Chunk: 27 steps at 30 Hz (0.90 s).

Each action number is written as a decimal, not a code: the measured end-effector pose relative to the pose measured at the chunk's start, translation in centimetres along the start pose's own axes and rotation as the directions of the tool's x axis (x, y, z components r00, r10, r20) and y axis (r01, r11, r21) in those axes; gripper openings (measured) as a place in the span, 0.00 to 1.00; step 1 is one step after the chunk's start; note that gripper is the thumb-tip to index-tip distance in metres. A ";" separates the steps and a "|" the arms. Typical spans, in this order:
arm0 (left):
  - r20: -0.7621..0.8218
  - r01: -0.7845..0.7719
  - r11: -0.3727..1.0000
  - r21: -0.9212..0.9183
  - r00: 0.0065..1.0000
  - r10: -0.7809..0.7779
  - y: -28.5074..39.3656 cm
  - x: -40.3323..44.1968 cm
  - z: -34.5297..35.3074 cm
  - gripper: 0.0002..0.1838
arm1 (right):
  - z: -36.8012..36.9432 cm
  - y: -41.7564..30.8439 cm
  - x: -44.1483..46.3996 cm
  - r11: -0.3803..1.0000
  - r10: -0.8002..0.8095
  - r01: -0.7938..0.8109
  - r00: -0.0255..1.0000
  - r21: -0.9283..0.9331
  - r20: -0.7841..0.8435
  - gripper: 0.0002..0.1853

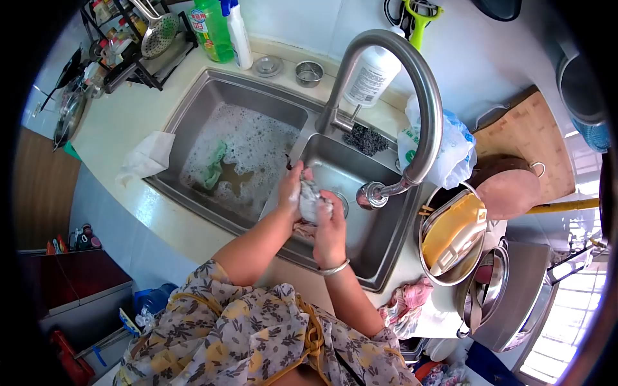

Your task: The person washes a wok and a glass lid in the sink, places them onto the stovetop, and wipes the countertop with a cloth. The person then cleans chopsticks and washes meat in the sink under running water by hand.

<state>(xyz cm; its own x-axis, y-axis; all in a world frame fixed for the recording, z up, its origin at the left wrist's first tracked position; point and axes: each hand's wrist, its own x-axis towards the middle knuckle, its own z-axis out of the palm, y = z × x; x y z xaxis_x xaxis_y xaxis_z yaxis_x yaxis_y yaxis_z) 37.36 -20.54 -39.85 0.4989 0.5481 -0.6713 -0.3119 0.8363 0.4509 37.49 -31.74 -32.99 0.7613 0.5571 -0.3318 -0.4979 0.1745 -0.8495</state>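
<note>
A wet, bunched grey-white cloth (pixel 311 201) is squeezed between my two hands, with suds on it. My left hand (pixel 291 191) grips it from the left, and my right hand (pixel 331 233) closes round it from the right, a bracelet on that wrist. Some pinkish fabric hangs below my fingers; I cannot tell whether it belongs to the same cloth. Both hands are over the sink divider and the smaller right basin (pixel 371 238). In the larger left basin (pixel 261 120), a green cloth (pixel 214 165) floats in sudsy water.
A curved faucet (pixel 432 122) arches over the right basin. A white cloth (pixel 147 156) drapes over the left rim. Bottles, including a green one (pixel 212 32), stand behind. To the right are a metal pot (pixel 425 248) holding yellow items, a pink cloth (pixel 408 305) and a cutting board (pixel 537 138).
</note>
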 end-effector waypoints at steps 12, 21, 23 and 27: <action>0.706 0.302 0.932 0.202 0.614 -0.352 0.8 0.2 -0.3 0.16 | 0.2 -2.4 -1.7 0.205 -0.473 0.759 0.630 -0.618 0.616 0.14; 0.124 0.041 0.993 0.108 0.991 -0.054 -1.6 -2.9 0.6 0.11 | -1.9 0.5 5.0 0.703 -0.422 0.364 0.905 -0.612 0.053 0.10; 0.033 -0.010 0.957 0.289 0.999 0.001 -0.3 -3.4 1.3 0.11 | -1.6 1.8 3.3 0.736 -0.417 0.343 0.909 -0.584 0.007 0.09; 0.175 0.283 0.938 0.198 0.932 -0.318 -0.2 -0.5 -2.0 0.13 | 0.7 0.5 0.1 0.255 -0.598 0.609 0.710 -0.751 0.373 0.09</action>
<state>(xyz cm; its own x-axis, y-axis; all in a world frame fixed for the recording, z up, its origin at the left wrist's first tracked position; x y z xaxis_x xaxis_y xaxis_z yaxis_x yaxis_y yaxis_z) 35.55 -20.99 -40.78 0.7060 0.2415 -0.6658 0.0086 0.9370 0.3491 37.00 -31.02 -33.18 0.6832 0.5938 0.4251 0.6487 -0.2262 -0.7266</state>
